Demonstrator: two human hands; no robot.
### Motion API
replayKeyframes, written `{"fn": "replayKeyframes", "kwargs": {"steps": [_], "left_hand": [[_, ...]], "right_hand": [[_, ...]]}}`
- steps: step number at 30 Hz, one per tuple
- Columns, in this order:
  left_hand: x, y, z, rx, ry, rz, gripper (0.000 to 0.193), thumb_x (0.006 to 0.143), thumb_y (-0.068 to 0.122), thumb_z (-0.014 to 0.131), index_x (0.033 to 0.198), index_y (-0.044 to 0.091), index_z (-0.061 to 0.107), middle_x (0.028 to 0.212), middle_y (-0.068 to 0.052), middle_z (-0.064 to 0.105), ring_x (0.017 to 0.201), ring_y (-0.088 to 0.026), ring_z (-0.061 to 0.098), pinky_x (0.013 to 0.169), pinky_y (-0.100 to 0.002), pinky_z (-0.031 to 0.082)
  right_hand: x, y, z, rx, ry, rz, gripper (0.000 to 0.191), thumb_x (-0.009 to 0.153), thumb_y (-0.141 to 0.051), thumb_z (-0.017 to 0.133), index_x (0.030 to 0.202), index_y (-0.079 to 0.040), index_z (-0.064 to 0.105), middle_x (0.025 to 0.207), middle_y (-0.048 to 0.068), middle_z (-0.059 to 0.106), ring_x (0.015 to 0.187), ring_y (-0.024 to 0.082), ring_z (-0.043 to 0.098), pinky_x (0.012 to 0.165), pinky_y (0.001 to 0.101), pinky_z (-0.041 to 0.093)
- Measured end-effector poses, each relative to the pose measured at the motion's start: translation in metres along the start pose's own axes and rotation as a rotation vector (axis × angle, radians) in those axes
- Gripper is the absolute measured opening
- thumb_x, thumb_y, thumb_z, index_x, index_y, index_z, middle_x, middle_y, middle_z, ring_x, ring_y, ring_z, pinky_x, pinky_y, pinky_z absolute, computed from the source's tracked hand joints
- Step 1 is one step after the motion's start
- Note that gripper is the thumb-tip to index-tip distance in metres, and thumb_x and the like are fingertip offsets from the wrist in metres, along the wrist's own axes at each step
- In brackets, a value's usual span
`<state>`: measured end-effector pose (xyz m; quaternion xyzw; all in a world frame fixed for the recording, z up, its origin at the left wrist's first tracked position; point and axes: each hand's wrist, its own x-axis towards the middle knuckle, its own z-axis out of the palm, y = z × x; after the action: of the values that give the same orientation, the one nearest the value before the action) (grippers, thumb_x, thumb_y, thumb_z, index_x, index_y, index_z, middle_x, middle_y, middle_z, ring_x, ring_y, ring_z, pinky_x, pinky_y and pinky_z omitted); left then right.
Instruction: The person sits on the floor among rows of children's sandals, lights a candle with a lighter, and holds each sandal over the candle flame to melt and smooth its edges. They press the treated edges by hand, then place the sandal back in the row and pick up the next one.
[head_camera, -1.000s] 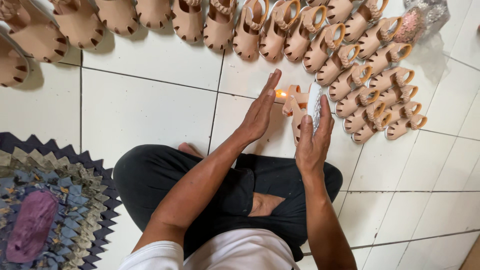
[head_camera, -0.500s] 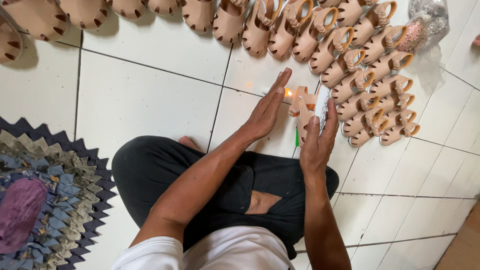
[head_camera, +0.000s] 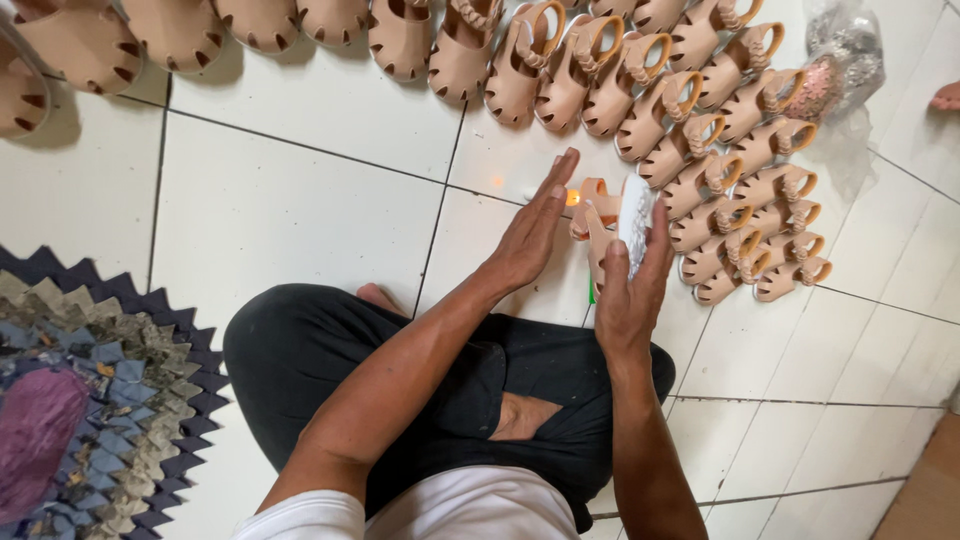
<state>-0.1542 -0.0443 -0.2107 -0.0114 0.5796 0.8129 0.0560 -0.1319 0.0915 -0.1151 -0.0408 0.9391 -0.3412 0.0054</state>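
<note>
I sit cross-legged on a white tiled floor. My right hand (head_camera: 632, 290) grips a small tan sandal (head_camera: 612, 218) turned on its side, its pale sole facing right. A small flame (head_camera: 572, 198) glows just left of the sandal's strap. My left hand (head_camera: 530, 232) is held flat and upright beside that flame, fingers together and empty. A green object (head_camera: 591, 292) peeks out under my right hand; what it is I cannot tell.
Rows of small tan sandals (head_camera: 735, 160) lie to the right and along the top, larger ones (head_camera: 190, 30) at top left. A crumpled clear plastic bag (head_camera: 845, 60) sits at top right. A patchwork rug (head_camera: 90, 400) lies at my left.
Both hands keep the same pose around the sandal and flame; only the view has drifted slightly.
</note>
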Motion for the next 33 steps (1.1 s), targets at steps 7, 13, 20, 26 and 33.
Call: {"fn": "replayKeyframes", "kwargs": {"steps": [7, 13, 20, 26, 33], "left_hand": [[0.002, -0.004, 0.001, -0.062, 0.036, 0.013, 0.066, 0.113, 0.044, 0.017, 0.164, 0.002, 0.022, 0.173, -0.017, 0.020, 0.163, -0.031, 0.011, 0.132, -0.040, 0.011], [0.002, -0.008, -0.001, -0.095, 0.078, -0.002, 0.066, 0.113, 0.044, 0.017, 0.163, 0.001, 0.024, 0.172, -0.018, 0.022, 0.162, -0.031, 0.013, 0.131, -0.039, 0.012], [0.002, -0.010, 0.001, -0.118, 0.073, -0.014, 0.066, 0.113, 0.045, 0.018, 0.163, 0.003, 0.024, 0.172, -0.017, 0.022, 0.162, -0.030, 0.013, 0.131, -0.040, 0.012], [0.001, -0.012, 0.002, -0.100, 0.073, -0.008, 0.066, 0.113, 0.045, 0.017, 0.163, 0.003, 0.024, 0.172, -0.017, 0.022, 0.163, -0.030, 0.013, 0.132, -0.040, 0.012], [0.001, -0.012, 0.002, -0.100, 0.064, -0.004, 0.065, 0.113, 0.043, 0.018, 0.163, 0.002, 0.024, 0.172, -0.017, 0.021, 0.162, -0.031, 0.014, 0.132, -0.040, 0.012]], "right_hand": [[0.013, 0.010, -0.011, -0.086, 0.102, -0.145, 0.084, 0.090, -0.009, 0.084, 0.156, 0.000, 0.033, 0.146, 0.019, 0.041, 0.139, 0.034, 0.051, 0.117, 0.0431, 0.051], [0.031, 0.022, -0.004, -0.318, 0.086, -0.363, 0.083, 0.084, -0.001, 0.087, 0.152, -0.004, 0.039, 0.144, 0.018, 0.041, 0.140, 0.037, 0.046, 0.117, 0.0480, 0.046], [0.026, 0.034, -0.009, -0.355, 0.058, -0.343, 0.082, 0.086, 0.002, 0.084, 0.153, -0.010, 0.040, 0.146, 0.017, 0.041, 0.143, 0.036, 0.044, 0.117, 0.0468, 0.047], [0.024, 0.037, -0.006, -0.357, 0.046, -0.369, 0.084, 0.084, 0.004, 0.083, 0.154, -0.009, 0.039, 0.147, 0.017, 0.038, 0.143, 0.036, 0.044, 0.117, 0.0474, 0.048], [0.028, 0.038, -0.006, -0.393, 0.044, -0.406, 0.084, 0.086, 0.004, 0.082, 0.156, -0.009, 0.039, 0.149, 0.016, 0.038, 0.148, 0.036, 0.043, 0.123, 0.0454, 0.047]]}}
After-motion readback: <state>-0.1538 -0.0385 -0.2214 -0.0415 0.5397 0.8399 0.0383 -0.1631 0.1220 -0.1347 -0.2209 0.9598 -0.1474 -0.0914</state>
